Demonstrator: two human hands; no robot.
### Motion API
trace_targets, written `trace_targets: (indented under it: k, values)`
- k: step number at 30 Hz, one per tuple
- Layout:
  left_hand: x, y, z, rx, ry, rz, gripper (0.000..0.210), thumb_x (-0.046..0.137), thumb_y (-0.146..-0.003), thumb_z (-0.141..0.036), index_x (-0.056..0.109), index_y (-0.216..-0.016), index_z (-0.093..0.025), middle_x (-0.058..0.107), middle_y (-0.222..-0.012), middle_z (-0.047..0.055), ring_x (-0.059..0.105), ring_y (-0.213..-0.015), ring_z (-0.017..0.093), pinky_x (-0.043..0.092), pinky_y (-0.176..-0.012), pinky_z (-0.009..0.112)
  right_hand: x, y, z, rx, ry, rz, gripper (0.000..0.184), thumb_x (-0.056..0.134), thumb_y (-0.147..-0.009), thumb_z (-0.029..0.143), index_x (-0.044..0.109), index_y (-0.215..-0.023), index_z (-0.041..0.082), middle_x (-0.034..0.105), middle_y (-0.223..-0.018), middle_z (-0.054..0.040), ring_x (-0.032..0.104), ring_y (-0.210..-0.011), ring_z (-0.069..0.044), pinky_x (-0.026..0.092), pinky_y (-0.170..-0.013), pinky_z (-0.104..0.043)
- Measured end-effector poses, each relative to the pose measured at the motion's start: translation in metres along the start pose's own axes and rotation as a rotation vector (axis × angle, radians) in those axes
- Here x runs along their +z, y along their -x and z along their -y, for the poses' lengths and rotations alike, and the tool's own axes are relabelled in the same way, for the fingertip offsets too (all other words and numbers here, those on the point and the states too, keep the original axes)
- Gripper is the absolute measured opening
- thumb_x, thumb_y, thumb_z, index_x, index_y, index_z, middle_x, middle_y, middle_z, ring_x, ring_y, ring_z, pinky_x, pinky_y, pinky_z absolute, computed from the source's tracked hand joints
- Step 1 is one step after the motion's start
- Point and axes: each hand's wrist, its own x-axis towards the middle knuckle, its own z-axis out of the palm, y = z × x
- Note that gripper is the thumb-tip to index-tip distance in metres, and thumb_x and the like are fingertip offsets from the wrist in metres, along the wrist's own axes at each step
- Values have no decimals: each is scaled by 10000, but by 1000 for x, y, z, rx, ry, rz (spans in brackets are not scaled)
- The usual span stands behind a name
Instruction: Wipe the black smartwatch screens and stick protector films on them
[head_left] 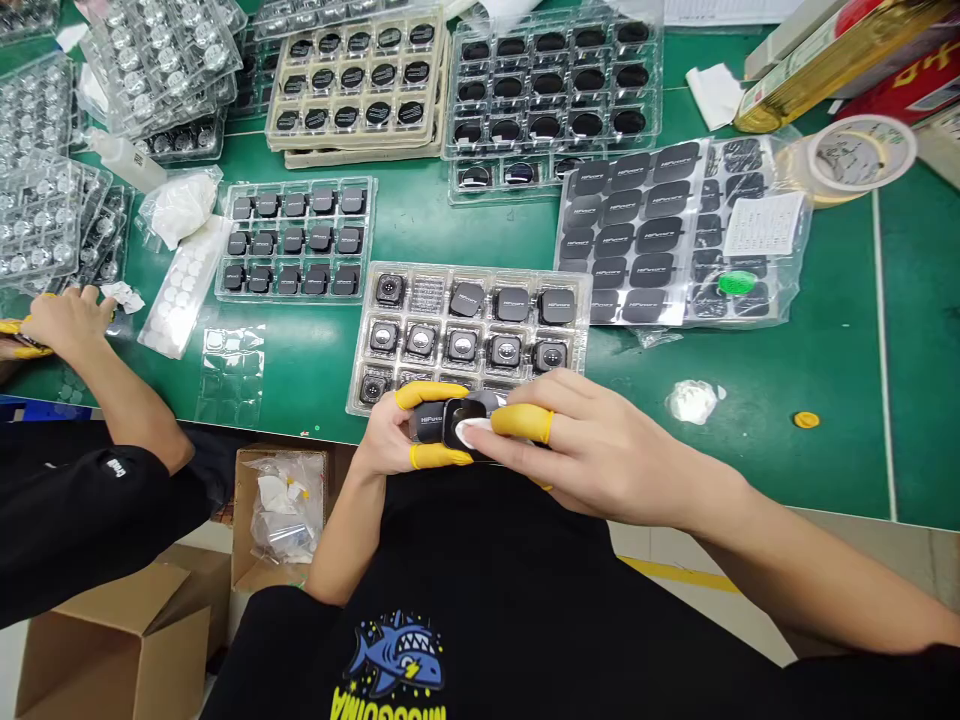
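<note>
Both hands met just off the table's near edge. Left hand gripped a small black unit between yellow-cotted thumb and fingers, printed side up. Right hand was closed narrow on a white wipe, cotted forefinger pressing it onto the unit's round lens face.

Step looked like lens cleaning, mid-wipe; unit was held clear of the tray, just in front of it. Tray held similar units: back row mostly black covers, middle row lens-up, front row partly hidden by the hands, so I couldn't tell which pocket was free.

Next move, as I judged it: lift the wipe, check the glass, seat the unit square in an open pocket without touching the lens. Grip had to stay on the edges.

A co-worker's hand rested on the table at far left, well apart, near white pads.
</note>
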Motion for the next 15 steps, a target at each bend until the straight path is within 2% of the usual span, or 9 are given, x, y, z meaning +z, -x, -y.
trace_targets:
  k: [4, 8, 12, 15]
  values:
    - [-1, 0, 1, -18, -49, 21, 667, 1032, -731, -533, 833, -1269, -192, 897, -1072, 99, 872, -896, 261, 707, -815, 332, 3, -6, 5, -52, -8, 24, 263, 524, -1129, 103, 751, -1256, 138, 759, -903, -47, 656, -889, -211, 483, -758, -379]
    - [1, 0, 3, -14, -97, 13, 671, 1022, -732, -559, 838, -1254, -180, 898, -1077, 108, 872, -912, 260, 712, -835, 327, 8, -14, 5, -87, 79, 8, 245, 546, -1120, 104, 788, -1153, 105, 746, -892, -64, 646, -859, -208, 451, -725, -385]
    - [5, -1, 4, -42, -70, -31, 745, 1040, -671, -618, 828, -1224, -165, 891, -1082, 120, 867, -949, 273, 719, -862, 349, 15, -18, 0, -34, 190, -48, 289, 528, -1097, 71, 802, -1176, 116, 756, -914, -87, 629, -895, -234, 434, -735, -390]
    - [7, -1, 4, -36, -31, -71, 738, 1049, -666, -600, 821, -1222, -171, 886, -1087, 114, 866, -966, 272, 720, -872, 352, 15, -14, -1, 8, 227, -79, 336, 495, -1075, 44, 798, -1195, 126, 739, -899, -92, 604, -905, -254, 417, -724, -390]
